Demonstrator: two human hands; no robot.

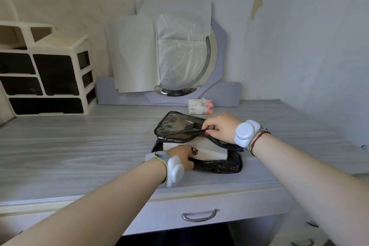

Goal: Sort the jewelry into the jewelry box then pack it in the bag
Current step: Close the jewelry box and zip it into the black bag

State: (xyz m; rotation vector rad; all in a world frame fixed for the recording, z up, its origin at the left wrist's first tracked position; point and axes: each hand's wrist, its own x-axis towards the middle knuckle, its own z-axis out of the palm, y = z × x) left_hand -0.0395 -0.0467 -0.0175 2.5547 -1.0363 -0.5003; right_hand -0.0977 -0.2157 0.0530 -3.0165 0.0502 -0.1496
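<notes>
**Jewelry box lies inside open bag on desk**

Near the desk's front edge, the left hand grips the near rim of the black-trimmed clear bag, fingers curled round it. The white jewelry box lies inside the bag, its top showing through the opening. Just beyond, the right hand pinches the edge of the bag's raised flap. A tissue pack sits behind, then a paper-covered mirror at the back edge and a drawer organizer in the far left corner.
</notes>
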